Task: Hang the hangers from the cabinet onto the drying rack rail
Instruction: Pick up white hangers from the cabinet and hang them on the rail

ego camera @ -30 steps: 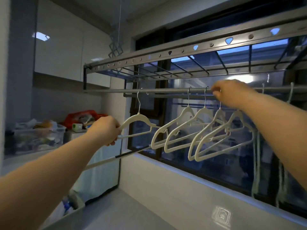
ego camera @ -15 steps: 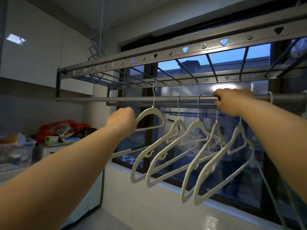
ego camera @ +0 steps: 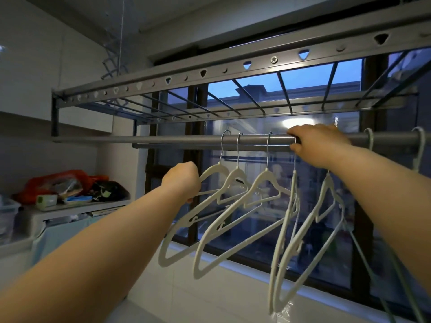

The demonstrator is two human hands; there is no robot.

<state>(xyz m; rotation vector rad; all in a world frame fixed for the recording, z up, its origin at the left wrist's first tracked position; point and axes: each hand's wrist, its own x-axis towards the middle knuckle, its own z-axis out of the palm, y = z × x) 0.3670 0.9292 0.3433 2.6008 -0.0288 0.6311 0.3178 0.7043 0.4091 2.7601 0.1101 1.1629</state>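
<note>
While left hand (ego camera: 182,180) grips hanger (ego camera: 210,173), no writing legible.

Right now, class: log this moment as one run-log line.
left hand: gripping leftmost white hanger, hook over rail | right hand: gripping rail | step: hanging

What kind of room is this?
Probably a home laundry or utility area: white hangers hang on a drying rack rail by a window, with cluttered storage nearby.
</note>
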